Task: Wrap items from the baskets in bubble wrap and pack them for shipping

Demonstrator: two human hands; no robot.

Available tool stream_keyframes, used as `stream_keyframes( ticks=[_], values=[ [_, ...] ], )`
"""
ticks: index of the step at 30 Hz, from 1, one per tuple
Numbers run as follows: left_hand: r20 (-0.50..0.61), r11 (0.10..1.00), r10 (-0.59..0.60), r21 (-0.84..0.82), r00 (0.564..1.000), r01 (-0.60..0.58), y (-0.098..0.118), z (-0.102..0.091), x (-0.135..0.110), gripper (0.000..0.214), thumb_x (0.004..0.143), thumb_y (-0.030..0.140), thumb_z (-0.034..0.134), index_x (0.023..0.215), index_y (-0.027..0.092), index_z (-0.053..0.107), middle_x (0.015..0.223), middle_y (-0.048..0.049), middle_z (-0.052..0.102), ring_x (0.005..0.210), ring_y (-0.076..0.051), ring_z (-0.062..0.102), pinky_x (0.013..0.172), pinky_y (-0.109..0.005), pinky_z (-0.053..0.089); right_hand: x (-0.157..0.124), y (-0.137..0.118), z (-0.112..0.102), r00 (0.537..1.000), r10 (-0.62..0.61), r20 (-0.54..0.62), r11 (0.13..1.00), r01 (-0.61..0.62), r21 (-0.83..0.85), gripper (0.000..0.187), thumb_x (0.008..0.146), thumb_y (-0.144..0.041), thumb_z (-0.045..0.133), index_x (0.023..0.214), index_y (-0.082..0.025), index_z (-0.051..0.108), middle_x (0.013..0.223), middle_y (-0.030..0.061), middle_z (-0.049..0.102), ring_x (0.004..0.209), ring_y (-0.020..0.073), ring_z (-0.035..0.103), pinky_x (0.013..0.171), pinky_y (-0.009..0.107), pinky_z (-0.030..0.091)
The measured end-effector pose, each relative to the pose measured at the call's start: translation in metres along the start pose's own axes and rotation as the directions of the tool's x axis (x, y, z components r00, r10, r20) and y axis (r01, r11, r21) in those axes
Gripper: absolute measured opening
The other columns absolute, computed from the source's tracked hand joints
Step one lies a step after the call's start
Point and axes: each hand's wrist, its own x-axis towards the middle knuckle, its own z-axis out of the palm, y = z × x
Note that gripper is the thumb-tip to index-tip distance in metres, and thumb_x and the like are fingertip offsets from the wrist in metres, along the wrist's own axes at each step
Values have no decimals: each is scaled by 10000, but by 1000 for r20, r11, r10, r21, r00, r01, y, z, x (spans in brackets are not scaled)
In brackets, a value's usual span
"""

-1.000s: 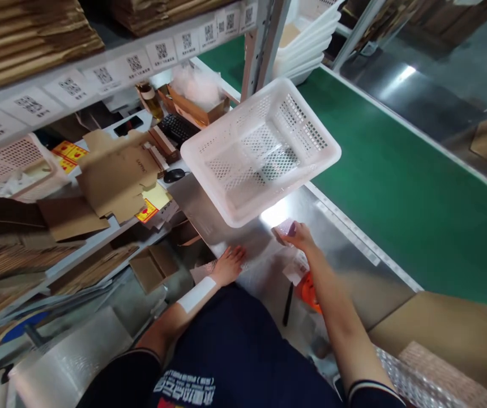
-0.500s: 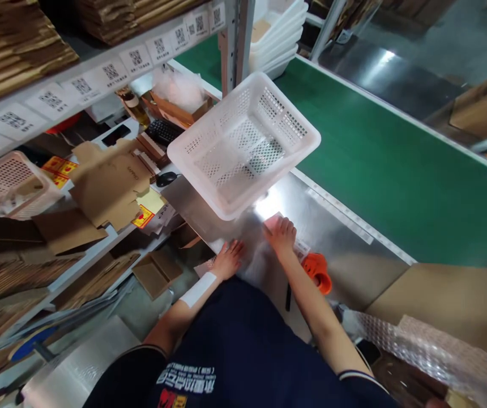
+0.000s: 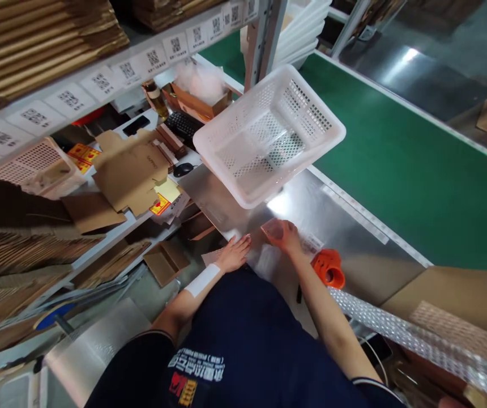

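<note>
My left hand (image 3: 234, 254) lies with its fingers stretched out at the near edge of the metal tabletop (image 3: 345, 226). A scrap of bubble wrap (image 3: 212, 258) sticks out beside its wrist. My right hand (image 3: 286, 237) is curled, its fingers closed on a pinkish see-through piece of plastic wrap (image 3: 271, 229). A printed label (image 3: 312, 242) lies just right of that hand. Close to my right forearm stands an orange tape dispenser-like holder (image 3: 327, 267). Beyond both hands, a white perforated plastic basket (image 3: 243, 192) rests tilted in my view.
A green conveyor belt (image 3: 400, 141) runs along the far side. To the left are an opened cardboard box (image 3: 128, 167), a mouse (image 3: 183, 169) and a keyboard (image 3: 182, 126). A labelled shelf (image 3: 99, 82) hangs overhead. Bubble wrap (image 3: 400, 328) and cardboard (image 3: 460, 294) lie at right.
The view has shifted, so the scene sits further right. My right hand's fingers have gone from lying flatter on the pinkish wrap to curling around it. My left hand stays stretched out.
</note>
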Motion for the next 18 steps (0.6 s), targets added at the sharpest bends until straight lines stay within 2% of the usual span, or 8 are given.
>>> stream_keyframes(
  ticks=[2, 3, 5, 9, 14, 18],
  values=[
    [-3, 1000, 18, 4, 1000, -18, -4, 2, -12, 581, 1060, 384, 470, 1590, 148, 457, 1680, -144, 416, 1592, -330, 327, 1324, -573, 193, 7, 3, -2, 999, 29, 46, 998, -26, -59, 908, 737, -442, 878, 1510, -177, 483, 1486, 218, 551, 1369, 404, 540, 1108, 493, 471],
    [1, 1000, 24, 7, 1000, -24, -6, 3, -16, 584, 1061, 396, 469, 1592, 152, 456, 1673, -141, 430, 1586, -324, 341, 1324, -562, 203, 10, 4, -2, 996, 43, 83, 997, -37, -71, 947, 732, -450, 879, 1532, -177, 451, 1489, 221, 553, 1359, 402, 551, 1103, 486, 470],
    [12, 999, 28, 16, 1000, -28, -7, 4, -19, 595, 1060, 425, 475, 1596, 168, 449, 1672, -134, 433, 1581, -306, 355, 1321, -549, 225, 19, 6, -4, 990, 80, 120, 995, -71, -77, 930, 751, -436, 856, 1533, -164, 431, 1456, 221, 584, 1320, 385, 584, 1071, 460, 488],
    [24, 999, 29, 17, 999, -29, -7, 2, -12, 608, 1055, 430, 481, 1606, 178, 432, 1676, -137, 425, 1578, -294, 364, 1312, -543, 244, 40, 15, -13, 980, 184, 77, 980, -177, -90, 842, 718, -397, 864, 1419, -109, 496, 1341, 226, 642, 1248, 365, 623, 1012, 415, 515],
    [57, 997, 76, -5, 995, -76, -10, -4, -8, 636, 1051, 429, 465, 1622, 156, 401, 1691, -157, 390, 1591, -314, 333, 1309, -568, 223, 57, 24, -20, 976, 211, 51, 974, -206, -91, 740, 623, -341, 901, 1257, -141, 575, 1243, 178, 669, 1167, 339, 639, 973, 390, 516],
    [81, 992, 129, -4, 988, -129, -18, -8, -14, 676, 1023, 423, 532, 1634, 175, 381, 1705, -154, 361, 1597, -312, 320, 1317, -578, 195, 57, 28, -18, 972, 232, 31, 971, -229, -67, 687, 626, -357, 898, 1217, -168, 603, 1186, 133, 683, 1087, 291, 654, 899, 346, 526]
  ],
)
